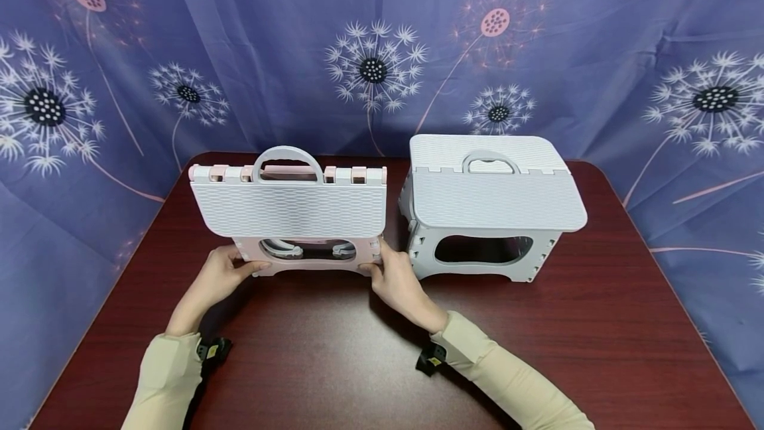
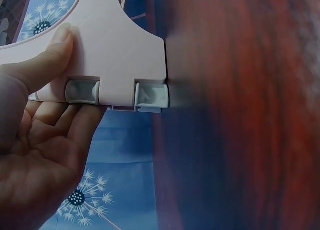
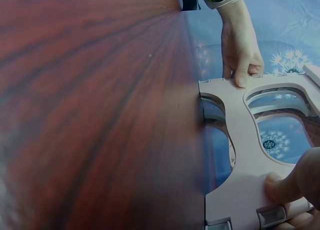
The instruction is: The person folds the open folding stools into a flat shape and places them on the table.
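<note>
A pink and white folding stool (image 1: 292,211) stands on the left part of the table, its seat panels tilted up toward a ridge with a grey carry handle (image 1: 289,154) on top. My left hand (image 1: 221,277) grips the left edge of its pink front leg panel (image 2: 120,45), thumb on the front face and fingers behind. At the opposite edge my right hand (image 1: 400,281) grips the same panel, thumb likewise on its front, as the right wrist view shows. Grey hinge pieces (image 2: 84,91) line the panel's edge.
A second folding stool (image 1: 498,198), white and grey, stands fully unfolded just right of the pink one, its seat flat. Both are on a dark red wooden table (image 1: 334,350). A blue dandelion-print cloth (image 1: 298,52) hangs behind and around the sides.
</note>
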Motion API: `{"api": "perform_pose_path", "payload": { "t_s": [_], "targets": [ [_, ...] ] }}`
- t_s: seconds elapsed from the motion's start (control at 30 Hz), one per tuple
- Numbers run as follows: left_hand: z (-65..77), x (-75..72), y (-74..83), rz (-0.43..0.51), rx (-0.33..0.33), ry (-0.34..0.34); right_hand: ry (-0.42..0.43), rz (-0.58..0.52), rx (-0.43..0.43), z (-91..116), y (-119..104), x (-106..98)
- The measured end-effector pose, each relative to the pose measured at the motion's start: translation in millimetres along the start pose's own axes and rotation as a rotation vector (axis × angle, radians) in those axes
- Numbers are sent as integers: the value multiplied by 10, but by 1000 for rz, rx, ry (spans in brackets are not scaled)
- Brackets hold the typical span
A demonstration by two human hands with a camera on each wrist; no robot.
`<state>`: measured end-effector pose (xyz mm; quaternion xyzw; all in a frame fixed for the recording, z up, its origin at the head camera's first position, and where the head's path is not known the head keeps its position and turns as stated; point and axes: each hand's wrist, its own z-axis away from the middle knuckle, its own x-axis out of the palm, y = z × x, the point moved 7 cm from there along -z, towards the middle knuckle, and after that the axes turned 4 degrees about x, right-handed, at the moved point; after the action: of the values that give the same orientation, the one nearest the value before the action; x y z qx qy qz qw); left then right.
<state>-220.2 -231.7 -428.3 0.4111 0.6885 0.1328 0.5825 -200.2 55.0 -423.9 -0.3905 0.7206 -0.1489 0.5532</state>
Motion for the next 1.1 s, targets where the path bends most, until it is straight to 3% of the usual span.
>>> {"api": "perform_pose_path", "payload": {
  "t_s": [1.1],
  "targets": [
    [2,3,9,31,-17,-16,-11,-14,19,1,13,6]
  ]
}}
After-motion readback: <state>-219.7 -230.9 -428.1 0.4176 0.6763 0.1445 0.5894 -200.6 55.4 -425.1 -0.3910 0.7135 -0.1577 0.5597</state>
